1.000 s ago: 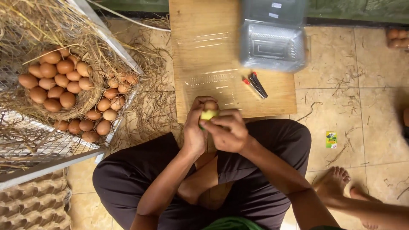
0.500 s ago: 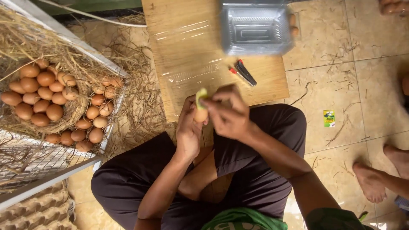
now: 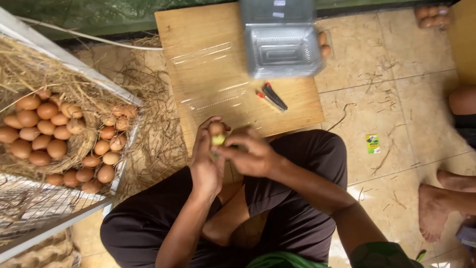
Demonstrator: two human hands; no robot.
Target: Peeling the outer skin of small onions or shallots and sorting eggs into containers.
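Now the left hand grips a brown egg, lower than a moment ago. The right hand pinches a yellow-green bit against it, so the rubbing continues above the wooden board.

brown eggs (some paler), yellow-green sponge, black shorts.

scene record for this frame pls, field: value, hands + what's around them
setting: person seated on a tiled floor, camera looking down
left hand: holds a brown egg with a yellow-green piece on it
right hand: fingers at the same egg
board: wooden, in front of the knees, partly under clear film
tray: clear plastic, at the board's far edge
pens: on the board, near the tray
egg pile: brown eggs on straw in a wire crate, to the person's left
other person: bare foot at right
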